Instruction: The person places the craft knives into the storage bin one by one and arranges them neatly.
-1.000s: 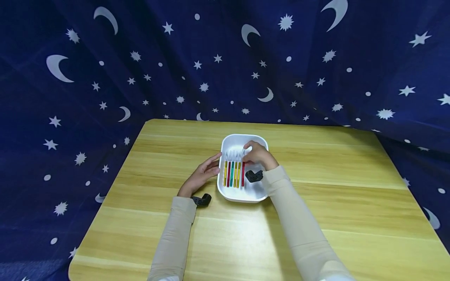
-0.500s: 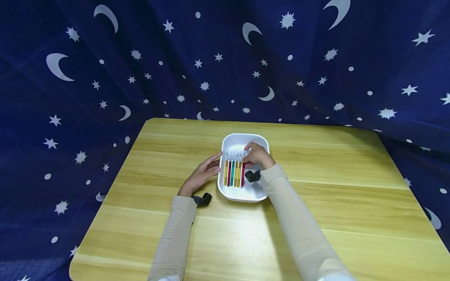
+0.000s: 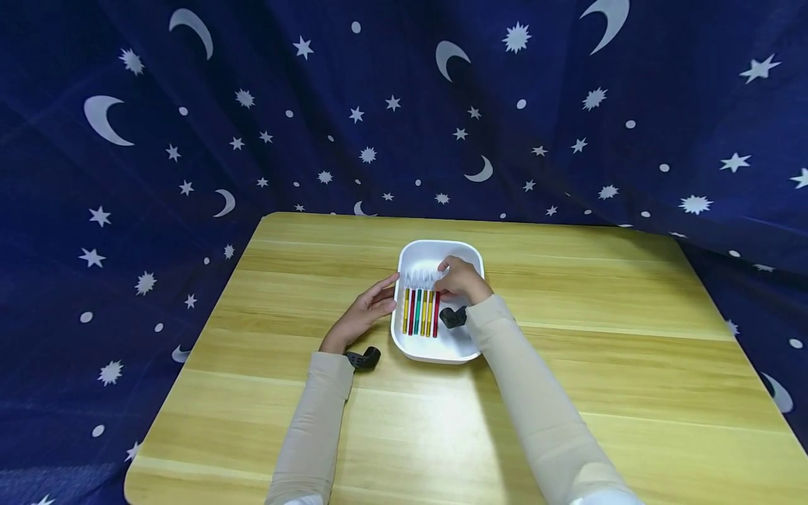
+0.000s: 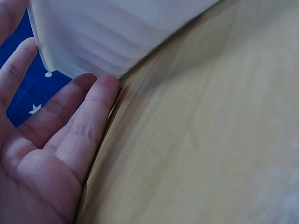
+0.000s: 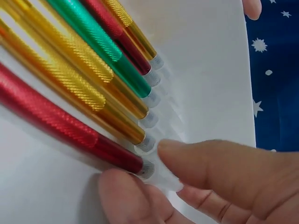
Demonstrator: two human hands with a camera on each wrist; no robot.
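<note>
In a white plastic tray lie several slim metal craft knives with knurled handles and clear caps, side by side. From the left they run yellow, red, green, two yellow, then a red craft knife. My right hand reaches into the tray; in the right wrist view its thumb and fingers pinch the clear cap of that rightmost red craft knife. Outside, my left hand has its fingers extended, fingertips touching the tray's left wall, as the left wrist view also shows.
The tray stands on a wooden table, towards its far side. A dark blue curtain with moons and stars hangs behind the table. Each wrist carries a black camera mount.
My right hand has shifted the rightmost red craft knife slightly left, closer to the neighbouring yellow one. My left hand stays at the tray's wall.
</note>
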